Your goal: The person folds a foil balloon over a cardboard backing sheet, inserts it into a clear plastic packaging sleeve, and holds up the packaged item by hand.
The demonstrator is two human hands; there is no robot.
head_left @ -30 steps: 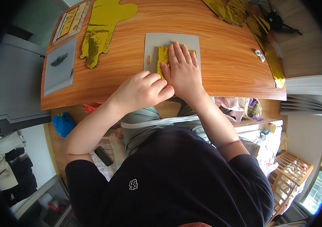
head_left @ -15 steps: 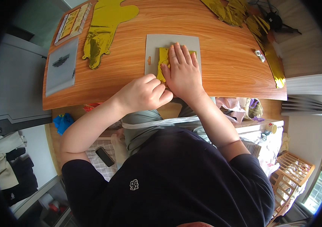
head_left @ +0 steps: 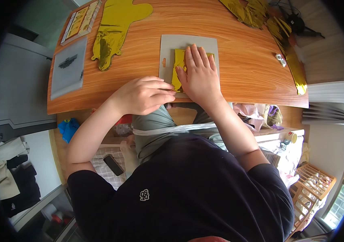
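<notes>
A grey flat card (head_left: 168, 46) lies on the wooden table (head_left: 240, 72) in front of me. On it sits a folded gold foil piece (head_left: 178, 64). My right hand (head_left: 199, 74) lies flat on the foil, fingers spread and pointing away, pressing it down. My left hand (head_left: 143, 94) is curled just to its left, fingertips pinching the foil's near left edge. Most of the foil is hidden under my right hand.
A long gold foil shape (head_left: 113, 30) lies at the far left of the table, with a grey packet (head_left: 69, 66) and a printed packet (head_left: 79, 20) beside it. More gold foil (head_left: 289, 52) is at the far right. A phone (head_left: 113, 164) lies below the table.
Almost nothing: my left hand has shifted slightly right, closer against the foil's edge, while my right hand stays pressed flat.
</notes>
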